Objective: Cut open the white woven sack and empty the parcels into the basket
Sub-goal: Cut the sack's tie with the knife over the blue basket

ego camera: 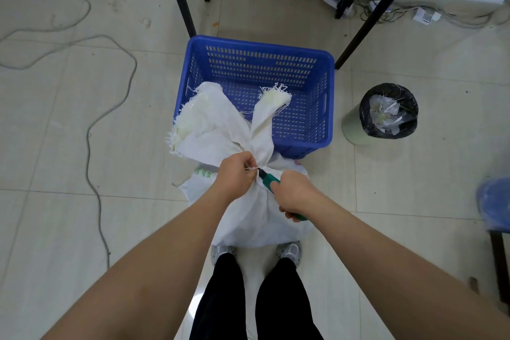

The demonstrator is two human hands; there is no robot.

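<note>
Sack (256,210) stands on the floor between the feet and the basket (328,107), its frayed top flopped over the near rim; soft, limp cloth, likely bulky below, best gripped at the tied neck; left hand (234,171) pinches there; right hand (294,193) grips a green-handled cutter (269,178) at the tie.

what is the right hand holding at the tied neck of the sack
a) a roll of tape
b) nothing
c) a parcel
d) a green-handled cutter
d: the right hand grips a green-handled cutter whose tip meets the tied neck of the white sack, which the left hand pinches.
</note>
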